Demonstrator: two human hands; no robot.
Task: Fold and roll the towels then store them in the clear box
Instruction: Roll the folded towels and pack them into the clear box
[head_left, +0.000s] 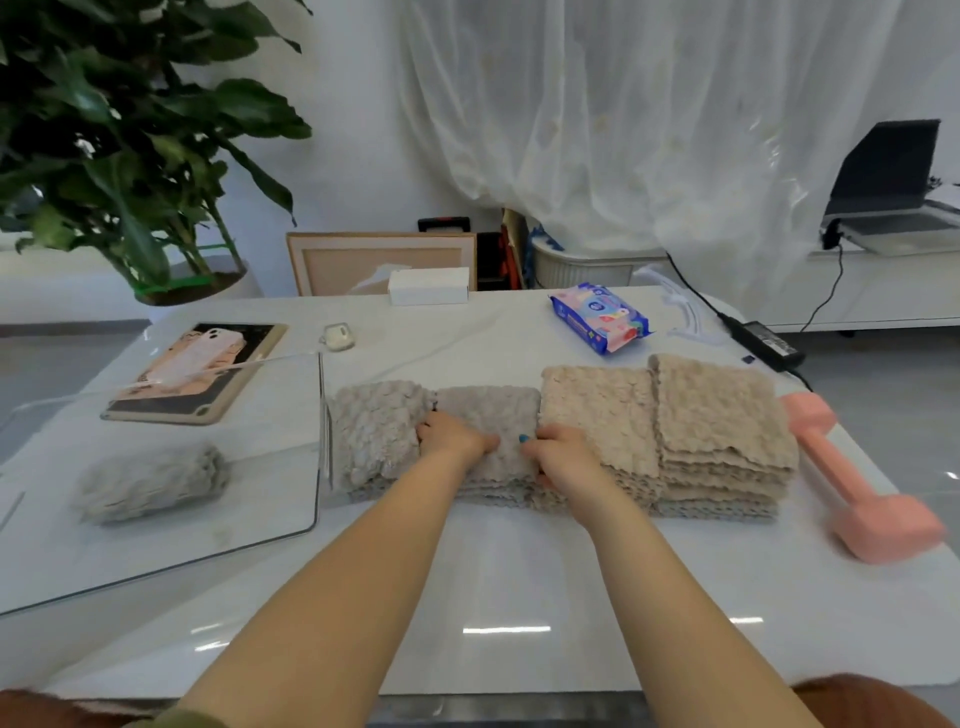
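Note:
A grey fluffy towel (374, 431) lies folded lengthwise on the white table (509, 597), its right part over a stack of beige towels (722, 441). My left hand (452, 434) and my right hand (563, 452) both press down on the towel's middle, fingers curled into the fabric. At the left, a rolled grey towel (150, 480) lies on its side inside the clear box (291, 530), whose right wall stands beside the towel I hold.
A pink dumbbell (852, 483) lies right of the stack. Behind are a wet-wipes pack (600, 317), a white box (428, 286), an earbud case (337, 335), a tablet with a phone on it (202, 369), and a power brick (763, 340). A potted plant stands far left.

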